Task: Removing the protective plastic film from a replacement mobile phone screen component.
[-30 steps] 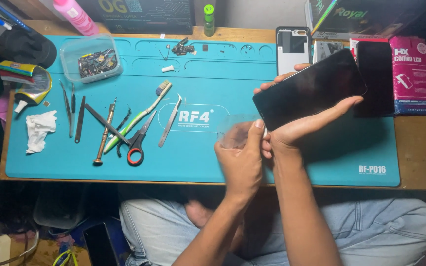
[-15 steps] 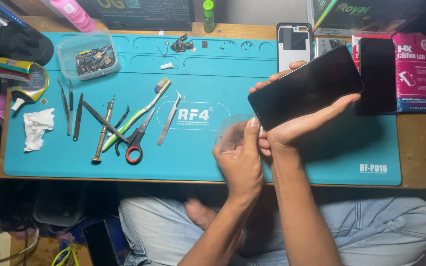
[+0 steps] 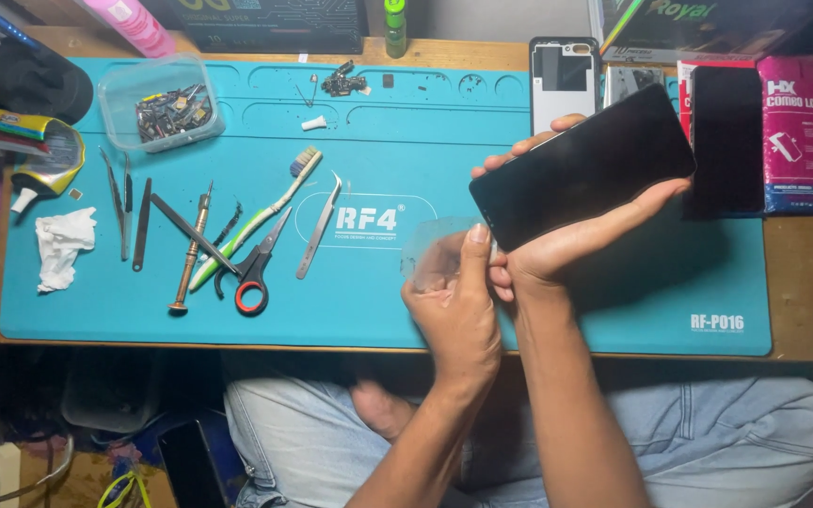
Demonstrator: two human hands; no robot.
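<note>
A blue work mat [image 3: 406, 150] covers the table. Above its right half, the right hand [image 3: 566, 249] cradles a black phone [image 3: 583, 167], fingers wrapped around its edges. The left hand [image 3: 454, 301] pinches what seems a clear film [image 3: 439, 246] at the phone's lower corner. Scissors [image 3: 258, 268] lie well left.

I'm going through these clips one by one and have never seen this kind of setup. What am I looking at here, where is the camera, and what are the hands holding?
The one view comes from a camera on the person's head, looking down at their bare hands above a teal repair mat on a wooden bench. The right hand holds a dark phone screen, glass up. The left hand pinches a clear film at the screen's lower corner. On the mat lie red-handled scissors, tweezers, a toothbrush, a screwdriver and a clear box of small parts. A phone back housing lies at the far edge.
</note>
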